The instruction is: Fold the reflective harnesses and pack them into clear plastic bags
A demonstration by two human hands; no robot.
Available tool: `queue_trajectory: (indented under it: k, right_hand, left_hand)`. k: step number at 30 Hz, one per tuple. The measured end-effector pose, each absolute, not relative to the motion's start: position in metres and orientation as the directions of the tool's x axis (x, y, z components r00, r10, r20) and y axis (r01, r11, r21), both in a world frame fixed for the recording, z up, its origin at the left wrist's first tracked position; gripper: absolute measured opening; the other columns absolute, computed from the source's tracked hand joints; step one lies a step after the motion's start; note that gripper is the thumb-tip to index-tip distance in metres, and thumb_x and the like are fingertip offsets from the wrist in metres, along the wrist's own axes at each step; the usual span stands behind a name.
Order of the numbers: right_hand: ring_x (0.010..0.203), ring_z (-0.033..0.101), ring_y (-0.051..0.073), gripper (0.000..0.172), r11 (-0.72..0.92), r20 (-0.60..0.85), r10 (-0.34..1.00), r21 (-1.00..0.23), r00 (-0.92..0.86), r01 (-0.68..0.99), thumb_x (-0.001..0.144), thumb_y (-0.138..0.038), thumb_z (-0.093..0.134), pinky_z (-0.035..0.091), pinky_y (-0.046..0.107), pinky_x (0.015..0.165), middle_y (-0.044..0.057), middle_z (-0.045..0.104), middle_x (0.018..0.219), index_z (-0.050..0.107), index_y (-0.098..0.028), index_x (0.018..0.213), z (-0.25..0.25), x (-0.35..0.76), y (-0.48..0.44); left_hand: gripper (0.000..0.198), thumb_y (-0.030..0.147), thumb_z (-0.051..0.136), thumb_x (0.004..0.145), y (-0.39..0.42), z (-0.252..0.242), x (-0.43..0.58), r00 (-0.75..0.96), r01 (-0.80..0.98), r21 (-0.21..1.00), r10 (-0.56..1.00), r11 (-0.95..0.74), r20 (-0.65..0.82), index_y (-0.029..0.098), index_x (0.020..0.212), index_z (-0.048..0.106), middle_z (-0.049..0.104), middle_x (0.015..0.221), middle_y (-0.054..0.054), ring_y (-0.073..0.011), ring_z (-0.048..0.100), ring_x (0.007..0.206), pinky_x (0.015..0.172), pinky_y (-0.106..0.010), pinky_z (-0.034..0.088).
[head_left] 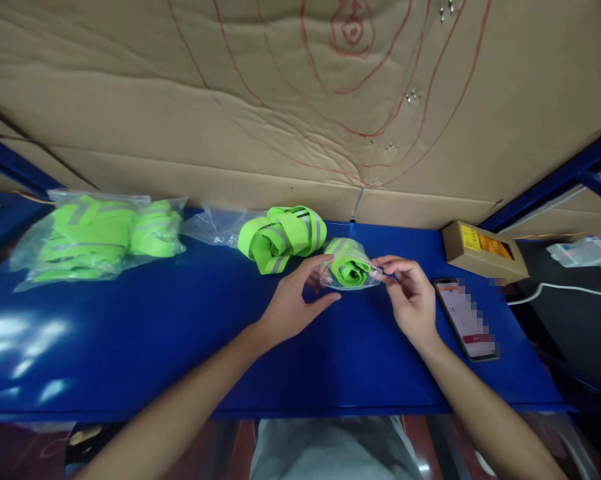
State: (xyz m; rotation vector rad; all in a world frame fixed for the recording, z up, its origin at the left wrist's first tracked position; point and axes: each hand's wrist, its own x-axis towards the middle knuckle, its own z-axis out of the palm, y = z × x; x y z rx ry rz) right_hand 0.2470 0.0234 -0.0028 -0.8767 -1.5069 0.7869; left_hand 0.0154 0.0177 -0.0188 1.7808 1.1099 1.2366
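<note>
A clear plastic bag [367,283] with a rolled neon-green reflective strap [349,261] inside lies on the blue table, its mouth toward me. At the bag's right edge, the thumb and fingers of my right hand [413,303] pinch the plastic. My left hand [295,300] is at the bag's left side, thumb spread away from the fingers; its fingertips touch or nearly touch the plastic and are partly hidden. Just beyond my left hand sits a loosely coiled neon-green reflective strap [283,239], outside any bag.
Bagged green straps [87,233] lie at the far left, with a clear bag [215,225] beside them. To the right are a phone [465,320] and a cardboard box [483,250]. A cardboard wall [180,147] rises behind the blue table [180,347]. A white cable [565,287] runs at right.
</note>
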Motion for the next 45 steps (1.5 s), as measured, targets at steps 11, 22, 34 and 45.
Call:
queue_trajectory:
  k: [11, 22, 34, 45]
  right_hand:
    - [0.091, 0.069, 0.020, 0.031, 0.664, 0.658, 0.747, -0.728, -0.101, 0.168, 0.088, -0.004, 0.074, 0.057, 0.035, 0.081, 0.004, 0.072, 0.098, 0.073, -0.027, 0.108, 0.026, 0.263, 0.007]
    - [0.079, 0.067, 0.016, 0.008, 0.308, 0.263, 0.936, -0.935, -0.235, 0.178, 0.094, -0.032, 0.075, 0.054, 0.028, 0.073, 0.002, 0.074, 0.087, 0.073, -0.024, 0.094, 0.026, 0.270, 0.014]
    - [0.067, 0.059, 0.013, 0.023, 0.167, 0.122, 0.963, -0.969, -0.239, 0.180, 0.093, -0.042, 0.074, 0.049, 0.025, 0.064, -0.001, 0.065, 0.075, 0.067, -0.020, 0.090, 0.028, 0.269, 0.023]
    - [0.068, 0.048, 0.013, 0.027, 0.253, 0.142, 0.935, -0.910, -0.325, 0.329, 0.102, -0.045, 0.059, 0.040, 0.025, 0.060, -0.002, 0.051, 0.075, 0.058, -0.021, 0.089, 0.022, 0.271, 0.020]
  left_hand:
    - [0.023, 0.019, 0.081, 0.085, 0.001, 0.021, 0.005, 0.073, 0.313, 0.702, 0.754, -0.639, 0.653, 0.028, 0.106, 0.081, 0.065, 0.097, -0.003, -0.0132, 0.064, 0.088, 0.081, -0.025, 0.054]
    - [0.017, 0.033, 0.082, 0.084, 0.010, 0.022, -0.001, 0.090, -0.031, 0.985, 0.981, -0.170, 0.172, 0.020, 0.095, 0.082, 0.079, 0.089, -0.006, -0.0179, 0.072, 0.078, 0.070, -0.025, 0.058]
    - [0.026, 0.038, 0.085, 0.081, 0.017, 0.012, 0.003, 0.111, -0.167, 0.986, 0.994, 0.019, 0.000, 0.019, 0.094, 0.074, 0.074, 0.091, -0.004, -0.0149, 0.066, 0.083, 0.074, -0.022, 0.052]
    - [0.026, 0.039, 0.086, 0.079, 0.019, 0.016, 0.004, 0.077, -0.189, 0.980, 0.996, 0.054, -0.040, 0.018, 0.077, 0.071, 0.065, 0.070, 0.000, -0.0113, 0.055, 0.065, 0.059, -0.021, 0.045]
